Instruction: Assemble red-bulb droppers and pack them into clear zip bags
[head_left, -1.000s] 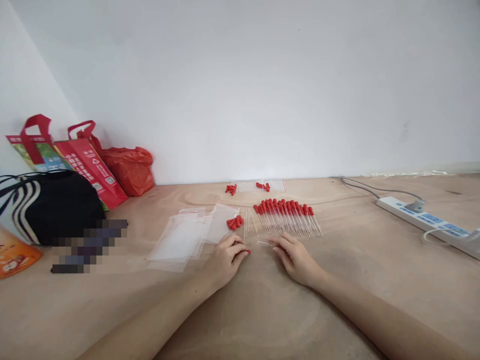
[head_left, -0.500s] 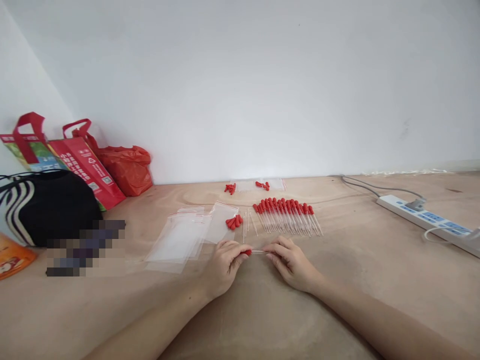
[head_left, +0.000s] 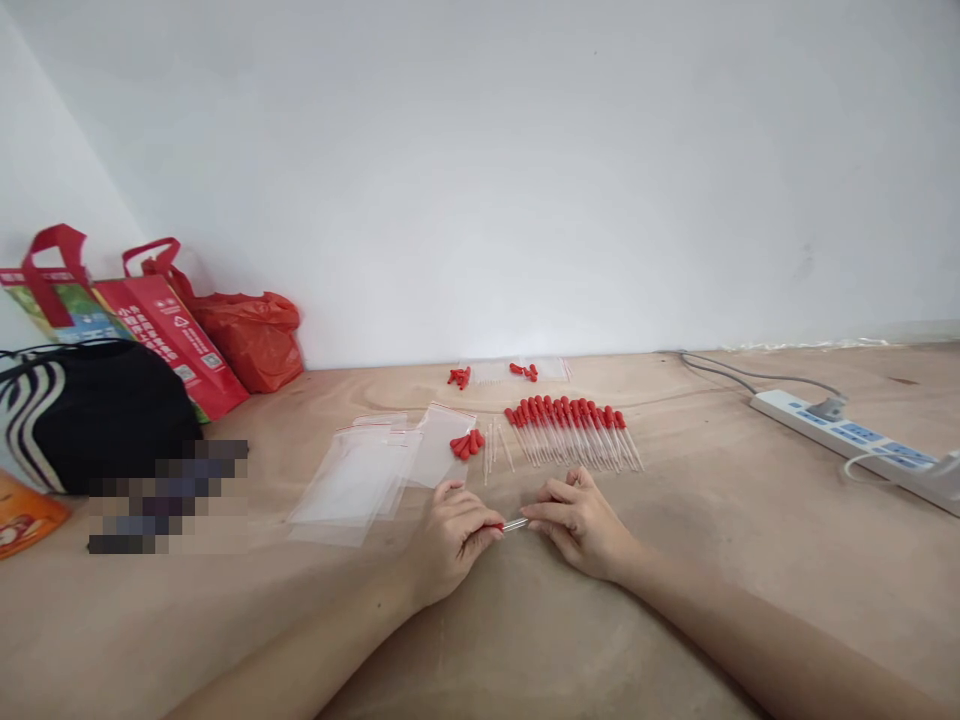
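Between my hands is one clear thin tube (head_left: 514,524) with a red rubber bulb at its left end. My left hand (head_left: 456,535) pinches the red bulb (head_left: 496,527), which its fingers mostly cover. The tube's other end is pinched by my right hand (head_left: 577,522). Beyond them lies a row of red-capped droppers (head_left: 574,430), side by side. Left of that row are several loose clear tubes (head_left: 491,447) and a small pile of red bulbs (head_left: 466,444), which rests partly on a clear zip bag (head_left: 435,450).
More clear zip bags (head_left: 352,485) lie left of my hands. At the back is another bag with red bulbs (head_left: 523,371) on it. Red shopping bags (head_left: 169,335) and a black bag (head_left: 112,410) stand at left; a white power strip (head_left: 847,435) lies at right.
Both hands still hold the bulb and tube. The tube has dropped slightly nearer to me and now slants up to the right; less of the red bulb shows.
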